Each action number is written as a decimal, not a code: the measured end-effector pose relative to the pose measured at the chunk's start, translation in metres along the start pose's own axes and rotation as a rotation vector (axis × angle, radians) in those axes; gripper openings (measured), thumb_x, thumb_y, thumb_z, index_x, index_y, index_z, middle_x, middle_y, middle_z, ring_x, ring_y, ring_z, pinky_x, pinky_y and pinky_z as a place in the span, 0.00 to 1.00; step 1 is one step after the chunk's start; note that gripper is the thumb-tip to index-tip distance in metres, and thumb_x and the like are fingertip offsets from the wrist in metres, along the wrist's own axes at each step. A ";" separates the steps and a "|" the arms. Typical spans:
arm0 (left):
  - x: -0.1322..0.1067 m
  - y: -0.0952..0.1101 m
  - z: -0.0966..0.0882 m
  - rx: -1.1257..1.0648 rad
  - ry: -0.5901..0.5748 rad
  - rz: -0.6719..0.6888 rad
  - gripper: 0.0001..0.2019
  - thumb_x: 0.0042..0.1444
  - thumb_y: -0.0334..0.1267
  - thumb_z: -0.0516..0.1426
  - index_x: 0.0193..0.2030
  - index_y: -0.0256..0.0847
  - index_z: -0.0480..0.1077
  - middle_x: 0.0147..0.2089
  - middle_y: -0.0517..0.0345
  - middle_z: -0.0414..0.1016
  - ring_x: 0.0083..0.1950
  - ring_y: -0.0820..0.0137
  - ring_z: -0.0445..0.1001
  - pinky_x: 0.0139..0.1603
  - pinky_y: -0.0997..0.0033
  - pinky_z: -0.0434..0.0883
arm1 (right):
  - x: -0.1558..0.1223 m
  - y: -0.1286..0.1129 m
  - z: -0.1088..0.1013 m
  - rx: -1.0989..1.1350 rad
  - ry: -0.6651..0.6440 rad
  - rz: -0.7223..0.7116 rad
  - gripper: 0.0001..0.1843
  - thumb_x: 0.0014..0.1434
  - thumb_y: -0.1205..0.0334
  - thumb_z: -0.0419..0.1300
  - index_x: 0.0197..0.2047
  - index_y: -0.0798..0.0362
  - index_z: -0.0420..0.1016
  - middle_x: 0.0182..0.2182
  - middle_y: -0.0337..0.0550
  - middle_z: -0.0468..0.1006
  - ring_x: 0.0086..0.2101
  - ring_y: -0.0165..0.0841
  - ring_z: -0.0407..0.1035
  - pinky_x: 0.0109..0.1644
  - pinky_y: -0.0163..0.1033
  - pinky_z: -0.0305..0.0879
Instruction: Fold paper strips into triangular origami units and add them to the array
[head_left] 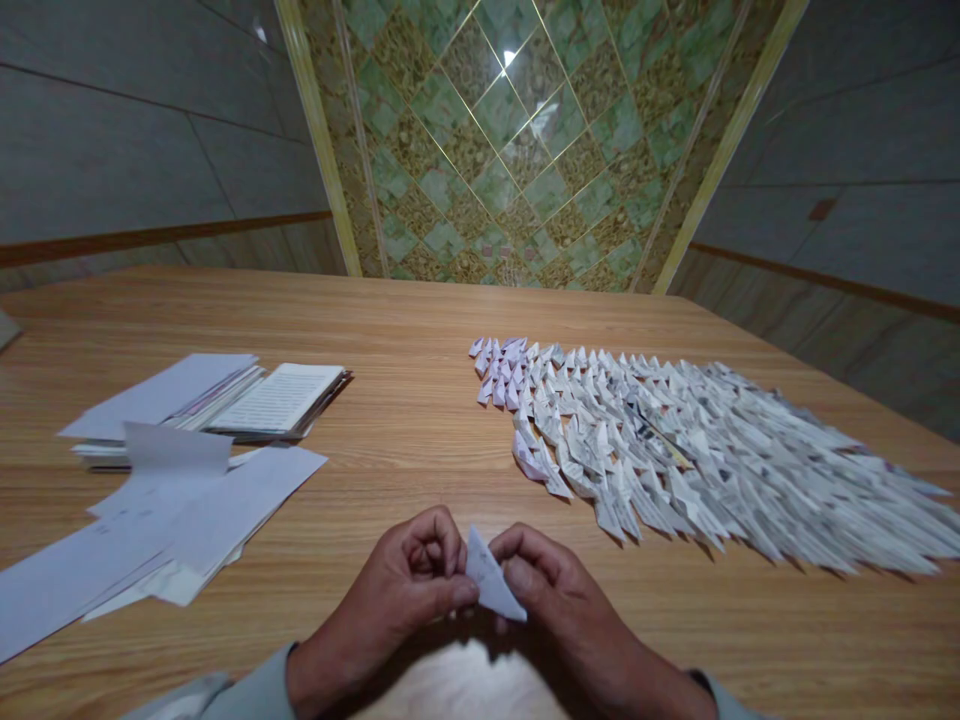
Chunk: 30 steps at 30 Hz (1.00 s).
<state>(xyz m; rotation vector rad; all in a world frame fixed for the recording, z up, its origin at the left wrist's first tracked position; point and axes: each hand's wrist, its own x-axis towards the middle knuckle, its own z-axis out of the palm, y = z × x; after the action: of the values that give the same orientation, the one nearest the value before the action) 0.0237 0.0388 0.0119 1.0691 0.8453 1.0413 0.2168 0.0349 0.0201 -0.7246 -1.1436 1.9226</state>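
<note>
The left hand (409,580) and right hand (562,595) pinch a small white folded-paper triangle (491,578) between them, above the near part of the wood-grain tabletop (405,430). Its faint marks are illegible, and some fingertips are hidden. Towards the tabletop's right edge, tight rows of white and pale-lilac folded-paper pieces (667,450) carry print too small to read, individual pieces blurring together. Towards the left edge sits a stack of printed white pages (281,395), its lines unreadable; nearer, loose white paper sheets (225,510) overlap, one cut off by the frame.
</note>
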 end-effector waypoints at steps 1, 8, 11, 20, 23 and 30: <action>0.000 -0.001 -0.001 0.010 0.005 0.000 0.20 0.47 0.39 0.71 0.27 0.41 0.61 0.24 0.65 0.71 0.26 0.74 0.67 0.28 0.75 0.63 | 0.000 0.001 0.000 -0.004 -0.003 0.002 0.24 0.61 0.41 0.66 0.40 0.56 0.74 0.28 0.38 0.72 0.27 0.27 0.63 0.33 0.33 0.59; -0.002 0.009 0.007 0.191 0.043 0.073 0.07 0.55 0.36 0.66 0.31 0.39 0.72 0.30 0.60 0.77 0.32 0.69 0.75 0.35 0.72 0.70 | 0.001 0.000 -0.001 -0.200 0.056 -0.082 0.17 0.65 0.47 0.62 0.41 0.54 0.73 0.28 0.36 0.70 0.28 0.29 0.62 0.34 0.35 0.59; -0.003 0.014 0.011 0.314 0.046 0.123 0.03 0.58 0.35 0.63 0.34 0.40 0.76 0.33 0.58 0.79 0.37 0.68 0.77 0.41 0.71 0.71 | 0.001 -0.005 0.000 -0.475 0.143 -0.139 0.09 0.62 0.56 0.62 0.39 0.54 0.74 0.29 0.38 0.71 0.30 0.30 0.62 0.35 0.36 0.58; -0.010 -0.001 0.027 0.235 -0.027 0.063 0.10 0.55 0.33 0.63 0.44 0.42 0.70 0.38 0.57 0.77 0.40 0.66 0.74 0.40 0.70 0.70 | 0.001 0.013 -0.003 -0.974 0.284 -0.465 0.08 0.56 0.73 0.56 0.37 0.51 0.70 0.31 0.39 0.74 0.32 0.34 0.68 0.35 0.36 0.59; -0.011 -0.005 0.031 0.213 0.006 0.072 0.09 0.57 0.33 0.60 0.44 0.42 0.67 0.37 0.58 0.76 0.38 0.67 0.74 0.39 0.71 0.69 | 0.001 0.012 -0.002 -1.067 0.268 -0.605 0.11 0.58 0.75 0.53 0.38 0.51 0.69 0.31 0.39 0.73 0.33 0.33 0.67 0.35 0.36 0.59; -0.010 -0.001 0.029 0.195 0.057 0.069 0.15 0.54 0.27 0.58 0.48 0.43 0.66 0.42 0.54 0.78 0.40 0.67 0.76 0.44 0.69 0.70 | 0.000 0.002 -0.003 -1.249 0.173 -0.723 0.11 0.62 0.76 0.50 0.38 0.51 0.67 0.28 0.39 0.69 0.30 0.34 0.63 0.33 0.37 0.55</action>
<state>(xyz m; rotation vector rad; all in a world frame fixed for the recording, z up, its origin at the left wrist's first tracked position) 0.0477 0.0213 0.0198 1.2447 0.9765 1.0671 0.2183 0.0356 0.0172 -0.8650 -2.0899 0.3982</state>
